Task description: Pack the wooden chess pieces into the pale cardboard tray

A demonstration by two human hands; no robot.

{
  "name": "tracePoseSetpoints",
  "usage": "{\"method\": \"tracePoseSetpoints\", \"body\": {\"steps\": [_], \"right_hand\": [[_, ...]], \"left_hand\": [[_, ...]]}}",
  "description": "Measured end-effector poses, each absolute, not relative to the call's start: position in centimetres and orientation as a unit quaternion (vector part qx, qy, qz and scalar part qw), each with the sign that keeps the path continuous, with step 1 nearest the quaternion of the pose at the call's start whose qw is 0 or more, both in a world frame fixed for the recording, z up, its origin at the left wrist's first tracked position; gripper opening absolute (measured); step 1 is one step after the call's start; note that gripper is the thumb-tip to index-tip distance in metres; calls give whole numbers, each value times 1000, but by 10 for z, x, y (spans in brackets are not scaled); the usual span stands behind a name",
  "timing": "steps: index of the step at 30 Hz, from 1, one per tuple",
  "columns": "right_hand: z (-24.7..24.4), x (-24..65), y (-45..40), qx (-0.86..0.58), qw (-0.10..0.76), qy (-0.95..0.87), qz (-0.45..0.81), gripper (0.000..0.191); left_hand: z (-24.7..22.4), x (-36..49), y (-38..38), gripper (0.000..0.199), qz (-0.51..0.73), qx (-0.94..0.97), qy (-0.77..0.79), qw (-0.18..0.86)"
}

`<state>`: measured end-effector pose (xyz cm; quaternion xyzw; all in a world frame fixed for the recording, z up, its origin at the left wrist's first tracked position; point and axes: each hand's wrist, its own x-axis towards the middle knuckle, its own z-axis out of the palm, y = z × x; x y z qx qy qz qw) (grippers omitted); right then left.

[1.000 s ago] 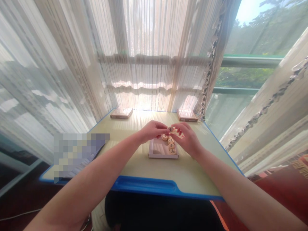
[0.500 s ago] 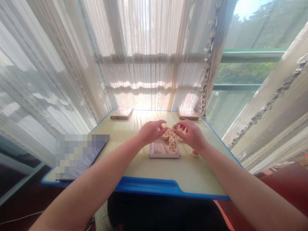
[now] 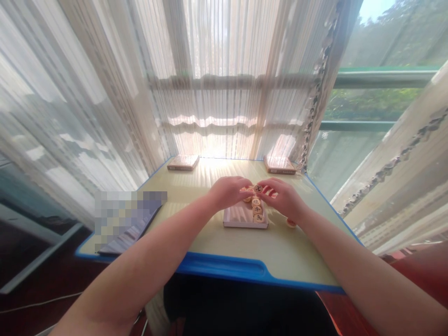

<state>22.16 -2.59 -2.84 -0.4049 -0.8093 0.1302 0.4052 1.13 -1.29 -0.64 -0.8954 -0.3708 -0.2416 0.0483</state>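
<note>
A shallow white box [image 3: 241, 224] sits on the table with round xiangqi pieces inside. A column of pieces with dark characters runs along its right side, the nearest piece [image 3: 258, 218] by the front corner. My right hand [image 3: 285, 198] pinches a xiangqi piece [image 3: 258, 188] between thumb and fingers, its dark character facing me, above the box's far part. My left hand [image 3: 229, 192] curves over the box's far left, thumb and fingers apart. Red-marked pieces [image 3: 247, 190] show in that gap; I see no firm grip on them. The hands partly hide the box's far end.
Another xiangqi piece [image 3: 290, 223] lies on the table right of the box, beneath my right wrist. Two flat boxes stand at the far corners, left [image 3: 183, 162] and right [image 3: 279, 164]. A dark flat object [image 3: 140, 228], partly blurred out, lies at the left. Curtains [image 3: 217, 102] hang behind.
The view has shifted, moving the table slightly right in the picture. My hands have drawn closer together. The piece in my right hand has turned and sits nearer the left fingertips.
</note>
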Motion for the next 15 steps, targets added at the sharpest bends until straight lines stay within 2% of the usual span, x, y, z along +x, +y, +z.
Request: {"method": "tracePoseSetpoints", "body": {"steps": [9,15], "right_hand": [[-29,217,-31,-407,391,-814,137,31],[-27,218,-33,-407,380,-824,104,35]], "left_hand": [[-8,15,-14,23,-237,-900,-366,14],[-8,17,-14,22,-279,-894,-351,-23]]}}
